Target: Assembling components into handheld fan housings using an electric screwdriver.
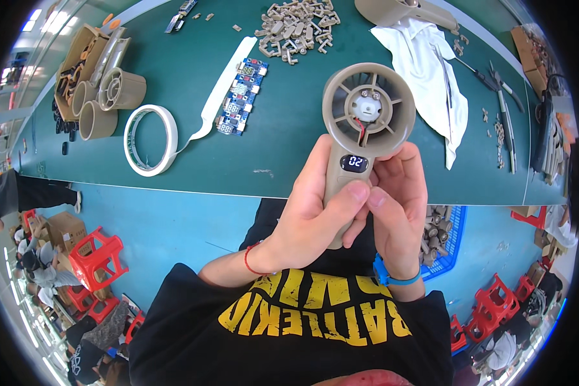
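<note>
A beige handheld fan (pixel 334 170) is held upright over the table's near edge. Its round head faces me, with a motor and red and black wires in the middle and no front grille on it. A small display on the neck is lit. My left hand (pixel 321 209) wraps round the handle, its thumb on the front below the display. My right hand (pixel 395 199) closes on the handle from the other side, thumb tip beside the left thumb, fingers curled behind the fan head.
On the green table (pixel 289 122) lie a tape roll (pixel 130 145), a row of blue circuit boards (pixel 241 96), a heap of beige parts (pixel 296 29), a white cloth (pixel 424 71) and pliers (pixel 505 87). Beige cylinders (pixel 98 122) stand left. A blue basket (pixel 455 238) sits below the edge.
</note>
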`<action>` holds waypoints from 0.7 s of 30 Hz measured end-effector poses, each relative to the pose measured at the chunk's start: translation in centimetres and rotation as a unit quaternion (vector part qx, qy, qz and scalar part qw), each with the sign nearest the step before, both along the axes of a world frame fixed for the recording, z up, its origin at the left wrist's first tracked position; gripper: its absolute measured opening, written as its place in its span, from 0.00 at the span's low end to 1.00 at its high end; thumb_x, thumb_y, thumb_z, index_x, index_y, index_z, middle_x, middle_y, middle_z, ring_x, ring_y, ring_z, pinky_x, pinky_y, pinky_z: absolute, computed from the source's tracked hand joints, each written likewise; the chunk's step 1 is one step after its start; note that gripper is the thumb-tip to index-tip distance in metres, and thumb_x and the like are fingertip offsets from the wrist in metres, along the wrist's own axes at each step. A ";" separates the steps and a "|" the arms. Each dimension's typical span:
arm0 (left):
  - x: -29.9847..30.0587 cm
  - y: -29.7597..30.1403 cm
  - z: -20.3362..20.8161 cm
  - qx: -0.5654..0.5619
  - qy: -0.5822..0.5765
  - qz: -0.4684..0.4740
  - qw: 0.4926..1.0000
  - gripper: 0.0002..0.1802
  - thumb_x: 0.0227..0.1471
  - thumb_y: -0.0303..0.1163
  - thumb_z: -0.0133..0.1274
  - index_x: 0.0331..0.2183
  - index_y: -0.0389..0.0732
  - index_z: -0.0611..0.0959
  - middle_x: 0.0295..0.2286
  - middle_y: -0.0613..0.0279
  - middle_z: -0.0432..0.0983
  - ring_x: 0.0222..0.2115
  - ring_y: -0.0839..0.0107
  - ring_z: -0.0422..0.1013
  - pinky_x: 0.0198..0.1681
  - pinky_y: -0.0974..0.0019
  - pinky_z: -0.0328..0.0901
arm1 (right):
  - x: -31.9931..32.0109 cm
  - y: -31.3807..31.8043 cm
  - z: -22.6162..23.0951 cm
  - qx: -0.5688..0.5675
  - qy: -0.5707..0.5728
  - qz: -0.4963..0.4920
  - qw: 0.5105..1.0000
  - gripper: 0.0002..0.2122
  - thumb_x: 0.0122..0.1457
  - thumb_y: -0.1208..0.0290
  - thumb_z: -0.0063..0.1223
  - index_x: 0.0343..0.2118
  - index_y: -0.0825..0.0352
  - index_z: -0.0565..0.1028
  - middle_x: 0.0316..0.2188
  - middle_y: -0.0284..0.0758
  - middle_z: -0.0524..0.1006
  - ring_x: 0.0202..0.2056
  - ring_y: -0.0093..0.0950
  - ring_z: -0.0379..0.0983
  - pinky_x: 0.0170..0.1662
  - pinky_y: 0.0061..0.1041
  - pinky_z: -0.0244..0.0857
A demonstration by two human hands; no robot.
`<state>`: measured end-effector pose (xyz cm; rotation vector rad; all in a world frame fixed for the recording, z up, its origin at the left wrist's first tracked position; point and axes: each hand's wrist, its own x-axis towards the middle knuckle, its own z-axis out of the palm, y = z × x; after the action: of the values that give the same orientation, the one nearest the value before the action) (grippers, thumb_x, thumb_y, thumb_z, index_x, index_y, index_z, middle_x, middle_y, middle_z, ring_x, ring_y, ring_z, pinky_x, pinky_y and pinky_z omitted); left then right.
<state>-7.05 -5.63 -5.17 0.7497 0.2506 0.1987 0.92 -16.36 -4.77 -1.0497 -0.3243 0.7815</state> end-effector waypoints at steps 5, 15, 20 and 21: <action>-0.1 0.1 0.1 0.007 0.012 0.005 1.000 0.16 0.60 0.28 0.42 0.48 0.36 0.60 0.30 0.62 0.67 0.15 0.83 0.63 0.15 0.78 0.57 | -0.1 0.0 0.0 -0.006 -0.004 -0.001 1.000 0.17 0.55 0.82 0.48 0.48 0.71 0.61 0.44 0.39 0.67 0.43 0.26 0.69 0.47 0.24 0.64; -0.8 0.8 1.1 -0.045 0.000 -0.112 0.993 0.18 0.62 0.33 0.40 0.50 0.36 0.59 0.28 0.60 0.67 0.15 0.79 0.64 0.19 0.76 0.60 | 1.8 0.0 0.8 -0.075 -0.250 -0.143 0.955 0.24 0.63 0.60 0.46 0.56 0.71 0.61 0.54 0.41 0.65 0.54 0.30 0.63 0.54 0.30 0.60; -1.0 0.1 1.5 -0.049 -0.020 -0.210 0.976 0.19 0.63 0.32 0.37 0.52 0.36 0.57 0.29 0.59 0.67 0.16 0.79 0.63 0.19 0.76 0.60 | 4.2 1.2 1.9 -0.052 -0.231 -0.072 0.969 0.32 0.65 0.45 0.27 0.51 0.74 0.67 0.47 0.44 0.72 0.49 0.30 0.68 0.51 0.25 0.61; -1.0 -0.1 1.5 -0.051 -0.019 -0.211 0.976 0.19 0.63 0.32 0.37 0.52 0.36 0.57 0.29 0.59 0.67 0.16 0.79 0.63 0.19 0.76 0.60 | 4.4 1.2 2.0 -0.058 -0.225 -0.018 0.973 0.30 0.65 0.46 0.29 0.47 0.74 0.71 0.42 0.41 0.75 0.41 0.26 0.73 0.44 0.23 0.66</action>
<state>-8.03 -5.74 -3.68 0.6794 0.0591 -0.2018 5.31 -15.19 -2.80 -1.3382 -0.6490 0.5277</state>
